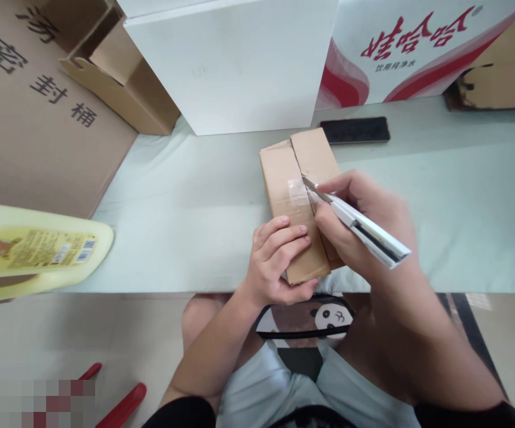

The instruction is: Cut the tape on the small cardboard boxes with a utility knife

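Note:
A small brown cardboard box (279, 163) lies near the table's front edge, its top flaps meeting at a seam with clear tape across it. My left hand (279, 258) grips the box's near left corner, fingers over the top and thumb at the near side. In my right hand (364, 220) is a white utility knife (369, 232), its blade out. The blade's tip touches the seam beside the tape. Part of the box's right side is hidden behind my right hand.
A dark phone (355, 130) lies behind the box. White cartons (239, 65) and a red-and-white carton (382, 77) stand at the back. At left are a large cardboard box (38, 148) and a pale yellow bottle (97, 238). The table (186, 220) has a pale green cover.

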`<act>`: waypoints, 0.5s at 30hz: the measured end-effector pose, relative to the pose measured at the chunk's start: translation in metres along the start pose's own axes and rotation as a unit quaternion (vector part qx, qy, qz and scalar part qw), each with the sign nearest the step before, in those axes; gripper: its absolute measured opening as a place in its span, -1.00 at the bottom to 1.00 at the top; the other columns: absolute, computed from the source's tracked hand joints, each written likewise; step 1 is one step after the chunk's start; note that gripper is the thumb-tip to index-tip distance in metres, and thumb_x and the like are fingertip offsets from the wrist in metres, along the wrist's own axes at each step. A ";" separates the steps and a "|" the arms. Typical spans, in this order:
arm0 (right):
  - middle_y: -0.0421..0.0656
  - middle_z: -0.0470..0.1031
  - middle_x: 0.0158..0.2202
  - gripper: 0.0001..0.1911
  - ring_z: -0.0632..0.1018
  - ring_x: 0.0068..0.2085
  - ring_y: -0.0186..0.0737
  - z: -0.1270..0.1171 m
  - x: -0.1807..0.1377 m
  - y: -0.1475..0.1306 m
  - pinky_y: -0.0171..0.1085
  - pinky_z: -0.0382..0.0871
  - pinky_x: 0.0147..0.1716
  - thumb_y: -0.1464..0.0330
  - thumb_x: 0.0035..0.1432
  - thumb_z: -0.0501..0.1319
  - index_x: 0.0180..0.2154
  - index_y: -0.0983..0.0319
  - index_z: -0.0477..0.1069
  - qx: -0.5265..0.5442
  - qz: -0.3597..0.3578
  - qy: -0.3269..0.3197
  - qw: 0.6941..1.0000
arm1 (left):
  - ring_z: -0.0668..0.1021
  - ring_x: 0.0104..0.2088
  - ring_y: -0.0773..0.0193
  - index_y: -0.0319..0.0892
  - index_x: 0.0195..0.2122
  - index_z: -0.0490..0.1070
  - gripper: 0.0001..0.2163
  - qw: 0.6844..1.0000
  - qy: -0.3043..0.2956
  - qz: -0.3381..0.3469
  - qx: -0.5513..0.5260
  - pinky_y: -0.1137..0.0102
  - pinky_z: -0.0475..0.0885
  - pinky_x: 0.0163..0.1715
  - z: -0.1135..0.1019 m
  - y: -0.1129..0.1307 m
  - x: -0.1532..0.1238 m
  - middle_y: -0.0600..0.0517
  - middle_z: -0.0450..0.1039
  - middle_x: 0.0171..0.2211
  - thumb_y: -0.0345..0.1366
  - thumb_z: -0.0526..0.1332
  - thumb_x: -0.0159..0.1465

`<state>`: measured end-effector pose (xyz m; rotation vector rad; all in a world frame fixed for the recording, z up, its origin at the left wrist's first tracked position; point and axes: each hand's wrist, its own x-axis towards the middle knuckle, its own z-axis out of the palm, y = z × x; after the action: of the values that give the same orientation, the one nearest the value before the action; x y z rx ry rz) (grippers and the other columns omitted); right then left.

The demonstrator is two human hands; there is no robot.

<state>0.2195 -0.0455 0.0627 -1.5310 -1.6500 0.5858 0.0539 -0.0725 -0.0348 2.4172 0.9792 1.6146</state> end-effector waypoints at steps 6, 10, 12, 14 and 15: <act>-0.28 0.42 -0.56 -0.84 0.38 -0.57 -0.38 -0.001 0.001 -0.004 -0.34 0.25 -0.54 0.28 0.08 0.23 -0.27 0.19 0.49 -0.003 0.018 -0.021 1.000 | 0.60 0.09 -0.04 -0.19 0.12 0.44 -0.52 1.000 0.004 0.000 0.006 0.07 0.50 0.16 0.001 0.000 0.000 -0.13 0.62 -0.04 0.08 0.20 0.36; -0.29 0.40 -0.58 -0.86 0.36 -0.58 -0.37 -0.001 0.002 -0.003 -0.34 0.23 -0.55 0.28 0.08 0.23 -0.29 0.17 0.48 -0.010 0.004 -0.020 1.000 | 0.60 0.10 -0.03 -0.20 0.11 0.44 -0.52 1.000 0.005 0.002 0.005 0.07 0.49 0.17 0.001 0.000 0.000 -0.13 0.62 -0.04 0.07 0.20 0.36; -0.29 0.40 -0.58 -0.88 0.36 -0.59 -0.37 0.000 0.002 -0.002 -0.34 0.23 -0.56 0.30 0.08 0.23 -0.30 0.16 0.47 -0.011 -0.002 -0.017 1.000 | 0.60 0.10 -0.03 -0.20 0.11 0.44 -0.52 1.000 0.003 0.002 0.006 0.06 0.49 0.17 0.000 0.000 0.000 -0.14 0.62 -0.04 0.07 0.20 0.36; -0.30 0.42 -0.58 -0.88 0.38 -0.59 -0.37 0.000 0.002 -0.001 -0.34 0.25 -0.56 0.32 0.06 0.23 -0.30 0.15 0.47 -0.010 -0.006 -0.012 1.000 | 0.61 0.10 -0.03 -0.21 0.10 0.44 -0.52 1.000 0.000 0.003 0.008 0.07 0.50 0.17 0.000 0.000 0.000 -0.13 0.62 -0.03 0.07 0.21 0.36; -0.30 0.42 -0.57 -0.88 0.38 -0.59 -0.37 0.001 0.001 0.000 -0.34 0.25 -0.56 0.34 0.05 0.23 -0.30 0.15 0.47 -0.010 -0.006 -0.007 1.000 | 0.61 0.10 -0.02 -0.20 0.10 0.45 -0.52 1.000 -0.002 0.004 0.009 0.08 0.50 0.16 0.000 0.000 0.000 -0.13 0.62 -0.03 0.07 0.21 0.36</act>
<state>0.2193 -0.0442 0.0625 -1.5337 -1.6798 0.5761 0.0535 -0.0723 -0.0346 2.4373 0.9902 1.6094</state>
